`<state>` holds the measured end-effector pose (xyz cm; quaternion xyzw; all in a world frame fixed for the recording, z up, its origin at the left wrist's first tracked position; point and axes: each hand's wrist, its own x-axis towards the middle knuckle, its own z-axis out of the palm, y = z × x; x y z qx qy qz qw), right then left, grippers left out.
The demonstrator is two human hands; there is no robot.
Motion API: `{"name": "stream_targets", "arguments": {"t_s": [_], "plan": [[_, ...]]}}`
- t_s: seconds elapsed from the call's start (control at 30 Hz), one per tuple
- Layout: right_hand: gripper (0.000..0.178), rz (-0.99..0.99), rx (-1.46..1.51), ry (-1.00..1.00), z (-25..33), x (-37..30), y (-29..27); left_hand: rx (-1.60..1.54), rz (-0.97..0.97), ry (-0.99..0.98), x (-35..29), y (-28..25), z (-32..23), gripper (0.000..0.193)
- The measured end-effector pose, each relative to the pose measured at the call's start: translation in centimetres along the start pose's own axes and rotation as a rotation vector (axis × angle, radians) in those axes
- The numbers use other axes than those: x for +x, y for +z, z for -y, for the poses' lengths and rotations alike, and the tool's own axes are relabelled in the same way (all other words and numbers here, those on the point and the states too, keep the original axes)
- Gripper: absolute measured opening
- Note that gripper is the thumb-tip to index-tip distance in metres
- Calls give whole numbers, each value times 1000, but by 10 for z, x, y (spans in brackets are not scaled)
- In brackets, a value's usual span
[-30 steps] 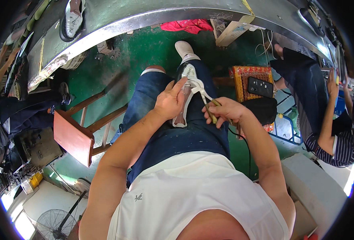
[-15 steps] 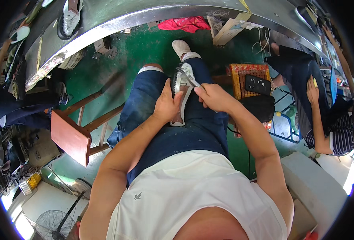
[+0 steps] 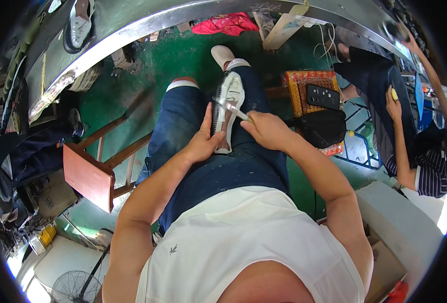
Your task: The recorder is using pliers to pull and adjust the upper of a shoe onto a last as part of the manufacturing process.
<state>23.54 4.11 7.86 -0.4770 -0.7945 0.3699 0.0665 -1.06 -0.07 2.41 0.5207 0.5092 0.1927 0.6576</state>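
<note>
A white and brown shoe (image 3: 235, 92) with a dark edge along its left side lies lengthwise over my lap, toe pointing away from me. My left hand (image 3: 203, 140) grips its near left side, with the thumb across the top and the fingers along the edge. In my right hand (image 3: 266, 130) is a hammer (image 3: 239, 112), held by its handle from the right. The hammer's metal head is over the middle of the shoe near its left edge, slightly blurred; whether it touches cannot be made out.
A metal-edged workbench (image 3: 147, 31) curves across the front, with another shoe (image 3: 80, 26) on it. A wooden stool (image 3: 88, 174) lies tipped at left. At right, a black phone (image 3: 322, 96) and a black pouch (image 3: 324, 127) sit on a beaded seat (image 3: 295, 98), near a co-worker's arm (image 3: 398, 131).
The hammer has swung: its head moved from the toe part toward the shoe's left edge, nearer to me. My left hand has slid slightly nearer and left, still on the shoe.
</note>
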Motion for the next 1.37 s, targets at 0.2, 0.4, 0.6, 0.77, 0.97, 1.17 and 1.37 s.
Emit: {"name": "stream_targets", "arguments": {"t_s": [0.2,0.4,0.6,0.77,0.97,1.17,1.37], "plan": [[46,-157,666,278,-33,15,17,-41,-37,72,1,2,0,93],[50,-184,1103,467,-37,22,14,-94,-109,89,2,-11,-5,82],[48,-150,1180,500,-59,8,32,-734,-121,276,-22,-74,-86,71],[47,-82,1244,569,-63,21,21,-456,-295,506,18,-180,-259,79],[49,-22,1276,585,-70,32,16,-35,-653,99,196,-328,-381,43],[52,14,1361,546,-67,39,8,2140,-868,314,290,-423,-313,39],[53,-15,1394,564,-74,41,11,1577,-784,412,243,-445,-322,50]]}}
